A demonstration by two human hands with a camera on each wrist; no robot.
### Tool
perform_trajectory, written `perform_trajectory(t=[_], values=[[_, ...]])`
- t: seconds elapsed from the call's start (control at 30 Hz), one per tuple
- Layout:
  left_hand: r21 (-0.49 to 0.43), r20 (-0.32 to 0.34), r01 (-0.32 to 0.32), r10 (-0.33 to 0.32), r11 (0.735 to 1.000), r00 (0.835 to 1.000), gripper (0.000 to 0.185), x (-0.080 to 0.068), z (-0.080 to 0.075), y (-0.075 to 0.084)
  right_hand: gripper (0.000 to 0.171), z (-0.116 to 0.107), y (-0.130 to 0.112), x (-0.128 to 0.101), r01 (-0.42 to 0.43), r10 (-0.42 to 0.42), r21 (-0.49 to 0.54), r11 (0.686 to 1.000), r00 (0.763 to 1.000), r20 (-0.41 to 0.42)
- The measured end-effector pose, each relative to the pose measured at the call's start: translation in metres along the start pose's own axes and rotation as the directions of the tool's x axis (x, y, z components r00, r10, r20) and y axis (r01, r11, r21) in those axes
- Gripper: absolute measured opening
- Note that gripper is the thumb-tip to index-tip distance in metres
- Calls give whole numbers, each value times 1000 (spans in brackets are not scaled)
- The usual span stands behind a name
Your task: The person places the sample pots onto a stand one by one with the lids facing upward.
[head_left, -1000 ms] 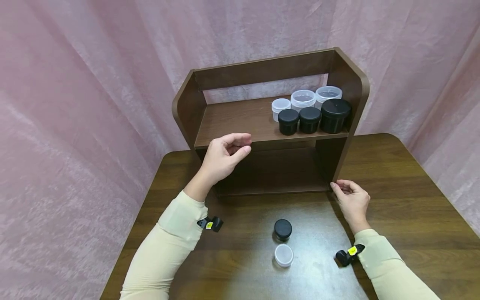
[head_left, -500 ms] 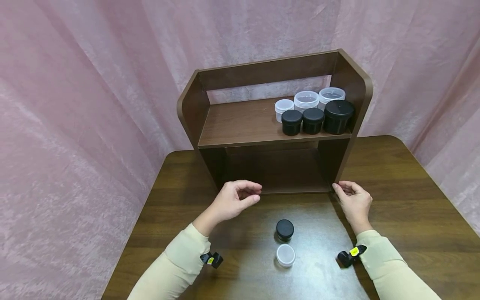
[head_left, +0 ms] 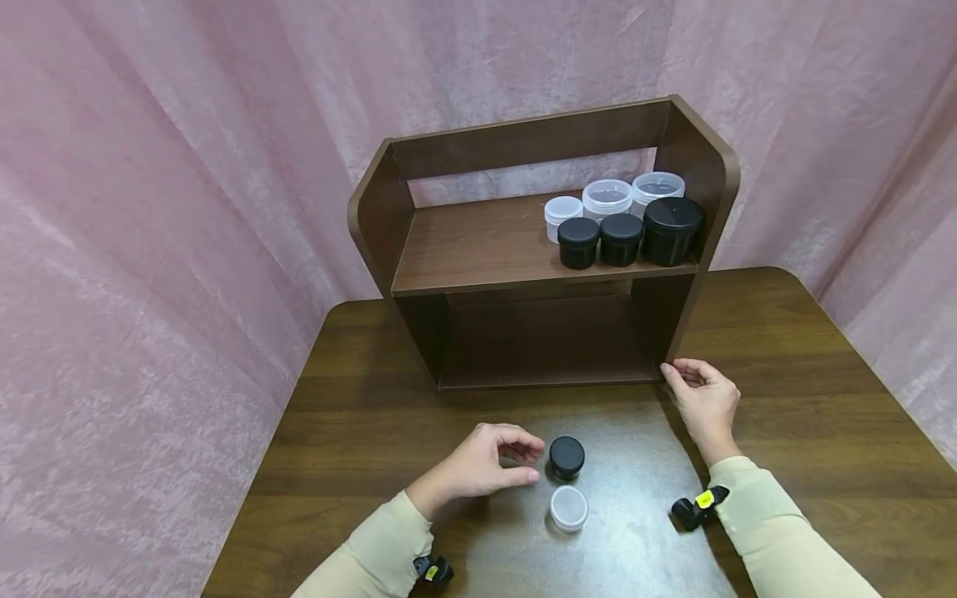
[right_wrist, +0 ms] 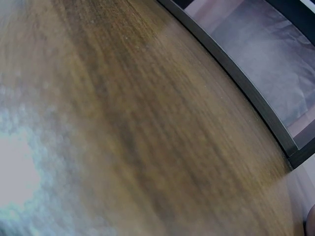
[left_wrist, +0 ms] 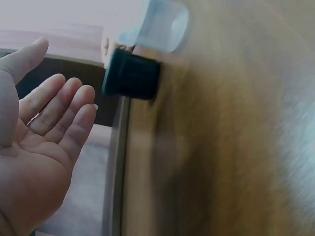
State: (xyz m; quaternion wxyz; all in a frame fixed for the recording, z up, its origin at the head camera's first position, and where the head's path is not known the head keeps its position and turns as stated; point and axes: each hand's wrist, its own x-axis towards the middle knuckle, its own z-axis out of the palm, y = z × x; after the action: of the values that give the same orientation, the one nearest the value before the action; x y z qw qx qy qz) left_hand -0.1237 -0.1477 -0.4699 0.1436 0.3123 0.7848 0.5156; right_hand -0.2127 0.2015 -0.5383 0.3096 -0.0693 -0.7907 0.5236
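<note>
My left hand (head_left: 489, 461) is just left of a small black-lidded jar (head_left: 566, 458) on the table, fingers loosely bent and thumb apart, nothing between them. In the left wrist view the same black jar (left_wrist: 132, 76) stands beyond the fingertips (left_wrist: 86, 93), with a clear jar (left_wrist: 165, 24) close by it. That small clear jar with a whitish lid (head_left: 569, 509) sits nearer the front edge. Off to the right, my right hand (head_left: 703, 403) pinches the lower front corner of the brown wooden shelf (head_left: 478, 241) between thumb and fingers; the right wrist view barely catches this hand.
On the shelf's upper board, at its right end, three black jars (head_left: 620, 239) stand in front of three clear ones (head_left: 607, 198). The lower compartment (head_left: 546, 340) opens toward me. Pink curtains (head_left: 187, 249) hang behind the wooden table (head_left: 344, 465).
My left hand has come down from in front of the upper shelf board to the table beside the black jar. The right hand has stayed at the shelf's corner.
</note>
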Motion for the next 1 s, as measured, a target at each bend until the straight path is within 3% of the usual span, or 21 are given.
perform_trajectory(t=[0.27, 0.43, 0.67, 1.0], values=[[68, 68, -82, 77, 994, 995, 40, -1, 18, -6, 21, 2, 1, 0, -13, 13, 9, 1000, 1000, 5], [98, 93, -76, 66, 992, 993, 45, -1, 25, -7, 20, 1, 2, -1, -12, 12, 14, 1000, 1000, 0], [169, 111, -115, 97, 979, 989, 47, 0, 30, -8, 17, 1, 0, -1, 11, -11, 37, 999, 1000, -12], [198, 123, -135, 113, 971, 986, 50, 2, 36, -9, 18, 1, -1, 0, -3, 3, 36, 999, 1000, -3]])
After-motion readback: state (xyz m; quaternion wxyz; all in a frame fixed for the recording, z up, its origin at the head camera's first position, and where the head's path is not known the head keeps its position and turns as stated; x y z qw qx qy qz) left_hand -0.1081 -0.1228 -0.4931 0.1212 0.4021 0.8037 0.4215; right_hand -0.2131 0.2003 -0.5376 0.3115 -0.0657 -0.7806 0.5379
